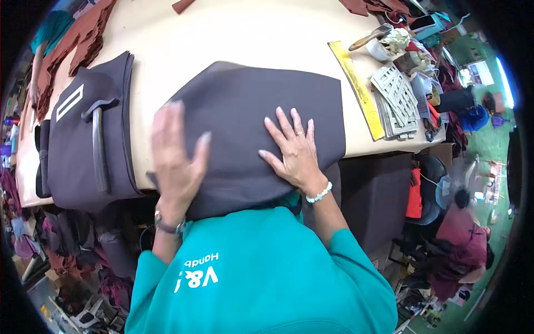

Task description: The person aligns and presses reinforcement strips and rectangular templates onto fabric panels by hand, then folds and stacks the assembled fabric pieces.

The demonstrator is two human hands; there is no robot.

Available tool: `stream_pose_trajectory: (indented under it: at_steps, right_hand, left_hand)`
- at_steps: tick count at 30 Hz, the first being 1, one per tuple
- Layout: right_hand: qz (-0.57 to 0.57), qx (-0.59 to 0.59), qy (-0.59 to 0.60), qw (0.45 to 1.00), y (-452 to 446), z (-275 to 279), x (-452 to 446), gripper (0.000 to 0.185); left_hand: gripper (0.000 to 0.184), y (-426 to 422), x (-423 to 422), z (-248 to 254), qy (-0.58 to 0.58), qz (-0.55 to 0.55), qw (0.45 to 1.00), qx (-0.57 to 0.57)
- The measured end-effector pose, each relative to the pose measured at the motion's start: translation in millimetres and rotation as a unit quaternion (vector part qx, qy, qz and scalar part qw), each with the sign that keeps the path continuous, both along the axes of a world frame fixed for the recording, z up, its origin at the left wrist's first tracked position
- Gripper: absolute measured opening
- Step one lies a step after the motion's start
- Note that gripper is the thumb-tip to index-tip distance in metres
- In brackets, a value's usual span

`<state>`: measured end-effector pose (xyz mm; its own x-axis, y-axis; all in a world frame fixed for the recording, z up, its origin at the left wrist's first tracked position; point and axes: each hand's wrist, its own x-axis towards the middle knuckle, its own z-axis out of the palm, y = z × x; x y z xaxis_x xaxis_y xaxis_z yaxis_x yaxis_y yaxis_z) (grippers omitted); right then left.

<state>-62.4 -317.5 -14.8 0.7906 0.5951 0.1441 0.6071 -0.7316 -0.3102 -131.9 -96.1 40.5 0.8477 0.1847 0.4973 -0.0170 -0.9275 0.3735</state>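
Note:
A large dark sheet, which looks like leather or heavy cloth, lies across the pale table and hangs over its front edge against the teal shirt. My right hand rests on the sheet with its fingers spread flat. Slightly blurred, my left hand is at the sheet's left side, fingers stretched out and thumb apart, holding nothing; whether it touches the sheet I cannot tell. To its left, a hammer lies on a stack of dark pieces, beside a small white rectangular frame.
A yellow ruler-like strip lies right of the sheet, beside stacked pale cut-out templates. Beyond them stand a white bowl with a brush. Brown pieces and another person's arm are at the far left. Another person is at lower right.

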Motion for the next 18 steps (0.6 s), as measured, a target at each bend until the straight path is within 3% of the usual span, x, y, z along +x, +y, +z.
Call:
stream_pose_trajectory:
  at_steps: [2, 6, 9, 12, 14, 18]
  right_hand:
    - [0.052, -0.004, 0.020, 0.998, -10, 7, -10, 0.063]
    - [0.059, 0.021, 0.030, 0.998, -26, 6, -16, 0.059]
    - [-0.021, 0.044, 0.005, 0.999, -26, 1, -6, 0.056]
    - [-0.062, 0.037, -0.015, 0.997, -20, 0, 11, 0.055]
    - [-0.073, 0.063, -0.012, 0.995, -22, -2, 24, 0.054]
    - [-0.285, -0.013, -0.169, 0.944, -69, -7, 52, 0.041]
  left_hand:
    - [0.062, -19, 16, -8, 0.030, -0.104, 0.994, 0.005]
    - [0.062, -54, 17, -38, 0.163, -0.209, 0.964, 0.028]
    - [0.067, -58, 12, -59, 0.175, -0.199, 0.962, 0.073]
    - [0.074, -58, 17, -54, 0.174, -0.213, 0.960, 0.046]
    - [0.087, -54, 25, -53, 0.191, -0.221, 0.955, 0.059]
    - [0.098, -48, 28, -46, 0.246, -0.242, 0.935, 0.080]
